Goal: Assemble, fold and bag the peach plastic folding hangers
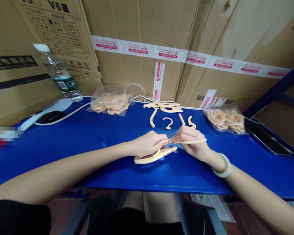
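My left hand (pixel 149 143) is closed, pinching the inner end of a peach plastic hanger piece between thumb and fingers. Opposite it, my right hand (pixel 194 143) grips the same hanger piece (pixel 198 141), whose thin arm sticks out to the right. The two sets of fingertips meet, and the joint between them is mostly hidden. Under my left hand is a slotted, curved hanger part (pixel 155 158); whether it is held or lies on the table I cannot tell. Just beyond my hands lie a loose hook (pixel 169 123), a curved arm (pixel 153 118) and another curved piece (pixel 191 122).
Blue table (pixel 107 130). Further back lie a pile of hanger parts (pixel 170 106), a bagged set at left (pixel 110 102) and another bag (pixel 225 119) at right. A water bottle (pixel 61 76), white cable, dark phone (pixel 267 137) and cardboard wall (pixel 137 68) surround the work area.
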### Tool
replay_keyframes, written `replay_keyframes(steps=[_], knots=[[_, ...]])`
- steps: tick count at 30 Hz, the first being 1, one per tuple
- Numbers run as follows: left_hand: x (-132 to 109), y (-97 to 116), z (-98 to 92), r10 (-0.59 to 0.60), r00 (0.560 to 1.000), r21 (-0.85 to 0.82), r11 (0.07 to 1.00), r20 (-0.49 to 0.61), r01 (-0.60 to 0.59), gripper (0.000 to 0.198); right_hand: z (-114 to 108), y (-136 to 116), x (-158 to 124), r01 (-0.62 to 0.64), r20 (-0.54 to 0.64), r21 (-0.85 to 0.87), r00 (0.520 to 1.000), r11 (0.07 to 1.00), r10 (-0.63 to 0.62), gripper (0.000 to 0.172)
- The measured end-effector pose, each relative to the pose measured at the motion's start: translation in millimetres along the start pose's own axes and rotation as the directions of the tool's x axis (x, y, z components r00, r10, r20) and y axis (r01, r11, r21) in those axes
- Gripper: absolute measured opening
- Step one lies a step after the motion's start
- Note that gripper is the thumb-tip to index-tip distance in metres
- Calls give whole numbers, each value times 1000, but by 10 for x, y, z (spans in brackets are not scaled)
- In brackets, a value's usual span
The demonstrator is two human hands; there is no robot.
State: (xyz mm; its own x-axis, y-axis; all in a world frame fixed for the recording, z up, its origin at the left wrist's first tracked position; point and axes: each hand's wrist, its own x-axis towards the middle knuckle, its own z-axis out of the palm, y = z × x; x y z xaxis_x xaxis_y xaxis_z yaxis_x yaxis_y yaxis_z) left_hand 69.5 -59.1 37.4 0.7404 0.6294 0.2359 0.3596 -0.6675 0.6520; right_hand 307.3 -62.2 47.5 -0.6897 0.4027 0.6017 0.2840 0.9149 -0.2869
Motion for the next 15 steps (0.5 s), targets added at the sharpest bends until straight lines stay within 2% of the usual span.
replay_keyframes(steps=[8, 13, 15], knots=[[5, 19, -18, 3, 1000, -40, 999, 13, -2, 34, -12, 0, -48, -43, 53, -56, 998, 998, 46, 31], [18, -13, -5, 19, 999, -42, 999, 49, -17, 35, -46, -87, 14, -44, 87, -86, 995, 995, 51, 31], [24, -25, -2, 24, 998, -71, 997, 57, -20, 37, -78, -122, 52, -56, 65, -86, 996, 995, 61, 29]])
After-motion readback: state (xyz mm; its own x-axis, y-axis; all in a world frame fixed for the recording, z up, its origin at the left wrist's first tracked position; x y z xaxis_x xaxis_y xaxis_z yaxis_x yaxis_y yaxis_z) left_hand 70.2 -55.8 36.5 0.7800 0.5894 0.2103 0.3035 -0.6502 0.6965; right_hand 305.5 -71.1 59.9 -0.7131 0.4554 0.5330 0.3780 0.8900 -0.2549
